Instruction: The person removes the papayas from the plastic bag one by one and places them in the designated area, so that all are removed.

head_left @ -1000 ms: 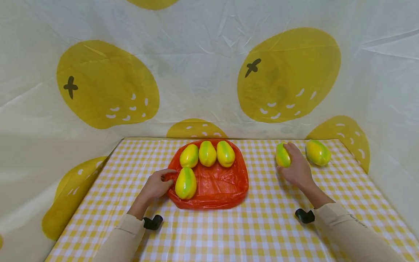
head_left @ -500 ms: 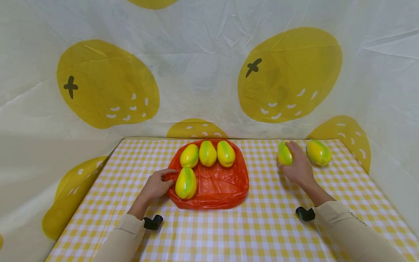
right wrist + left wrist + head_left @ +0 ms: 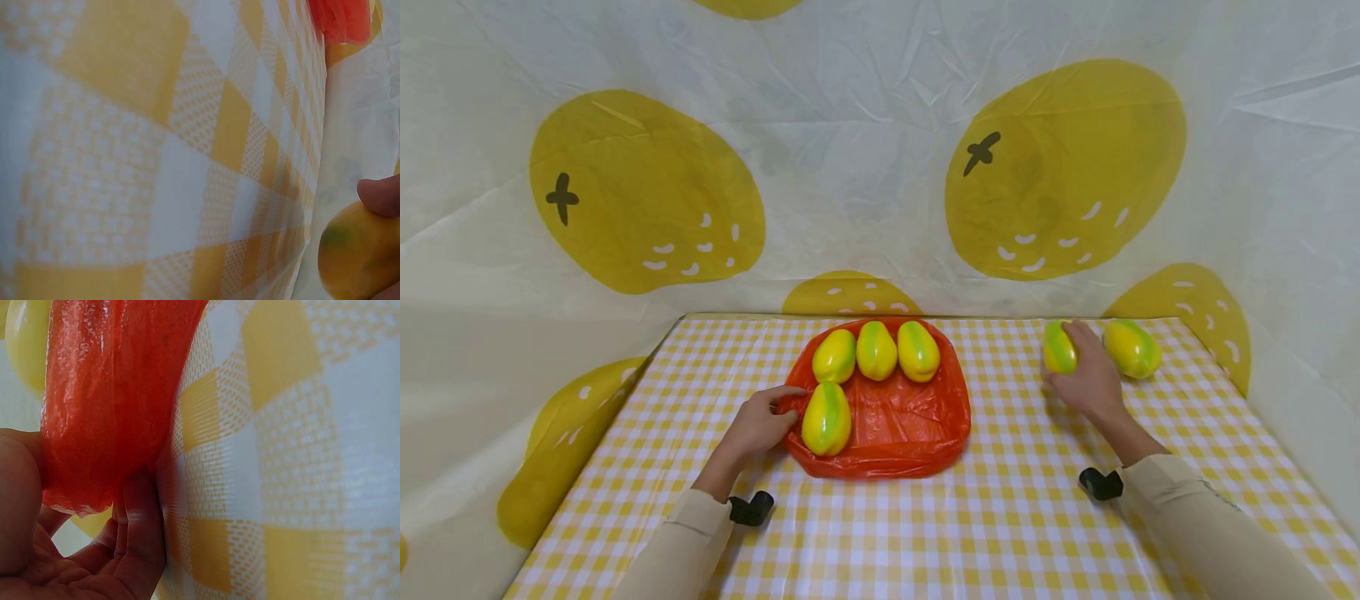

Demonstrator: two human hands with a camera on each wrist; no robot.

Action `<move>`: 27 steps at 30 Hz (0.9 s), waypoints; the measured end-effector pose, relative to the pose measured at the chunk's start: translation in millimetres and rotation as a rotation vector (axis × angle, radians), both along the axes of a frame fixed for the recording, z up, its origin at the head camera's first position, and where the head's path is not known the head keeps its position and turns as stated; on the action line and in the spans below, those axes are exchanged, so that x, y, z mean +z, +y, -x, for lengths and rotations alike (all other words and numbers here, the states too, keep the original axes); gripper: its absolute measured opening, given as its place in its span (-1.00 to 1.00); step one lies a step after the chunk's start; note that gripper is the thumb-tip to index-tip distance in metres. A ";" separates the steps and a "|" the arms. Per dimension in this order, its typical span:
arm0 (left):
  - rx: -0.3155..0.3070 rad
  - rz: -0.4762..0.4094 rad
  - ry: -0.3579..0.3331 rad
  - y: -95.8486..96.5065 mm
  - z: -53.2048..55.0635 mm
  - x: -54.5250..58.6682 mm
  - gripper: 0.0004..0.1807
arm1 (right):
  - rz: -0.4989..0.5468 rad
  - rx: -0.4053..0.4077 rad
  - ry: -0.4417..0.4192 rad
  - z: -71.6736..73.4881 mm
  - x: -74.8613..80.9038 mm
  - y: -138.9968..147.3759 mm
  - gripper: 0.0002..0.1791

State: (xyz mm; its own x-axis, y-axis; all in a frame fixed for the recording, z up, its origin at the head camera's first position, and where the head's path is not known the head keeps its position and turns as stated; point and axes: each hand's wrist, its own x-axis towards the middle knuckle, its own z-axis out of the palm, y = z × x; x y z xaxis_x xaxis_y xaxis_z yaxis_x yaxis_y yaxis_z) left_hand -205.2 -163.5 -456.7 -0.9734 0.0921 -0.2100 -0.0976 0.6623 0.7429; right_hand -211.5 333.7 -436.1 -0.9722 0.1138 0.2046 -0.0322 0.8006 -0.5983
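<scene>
In the head view, a red plastic bag (image 3: 910, 421) lies spread with a raised, folded rim. Three yellow-green papayas (image 3: 876, 352) form a row at its far side, and another papaya (image 3: 826, 419) sits at its near left. My left hand (image 3: 765, 422) holds the bag's left rim; in the left wrist view its thumb and fingers lie on either side of the red plastic (image 3: 112, 406). Over on the right, my right hand (image 3: 1092, 379) grips a papaya (image 3: 1060, 348), thumb on its side in the right wrist view. Close to the right of that hand lies one more papaya (image 3: 1132, 348).
A yellow-and-white checked cloth (image 3: 925, 533) covers the table. Behind it hangs a white curtain (image 3: 850, 167) printed with large yellow fruit, which also runs along both sides. Each wrist carries a small black camera mount (image 3: 751, 509).
My right hand has shifted slightly right and away with its papaya, closer to the papaya at the far right. The left hand and the bag have stayed put.
</scene>
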 end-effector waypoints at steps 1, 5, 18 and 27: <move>-0.001 0.001 0.000 0.0 0.0 0.0 -0.57 | 0.000 -0.002 0.000 0.7 -0.5 1.0 -0.05; -0.005 0.008 0.008 0.3 0.7 0.5 -0.57 | -0.004 -0.002 0.006 3.0 -1.7 4.3 -0.05; -0.005 0.017 0.017 0.4 2.8 0.3 -0.57 | 0.007 -0.029 -0.011 10.5 -2.0 9.9 -0.02; -0.002 0.027 0.009 0.0 2.3 -0.6 -0.57 | 0.008 -0.027 0.009 15.3 -7.7 16.3 -0.03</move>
State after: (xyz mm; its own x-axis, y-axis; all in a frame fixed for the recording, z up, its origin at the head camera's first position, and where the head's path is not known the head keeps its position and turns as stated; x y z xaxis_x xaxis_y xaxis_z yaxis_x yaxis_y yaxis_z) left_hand -207.5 -163.5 -457.3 -0.9750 0.0880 -0.2040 -0.0902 0.6822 0.7256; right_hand -226.8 350.1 -443.8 -0.9669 0.1415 0.2122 -0.0162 0.7962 -0.6048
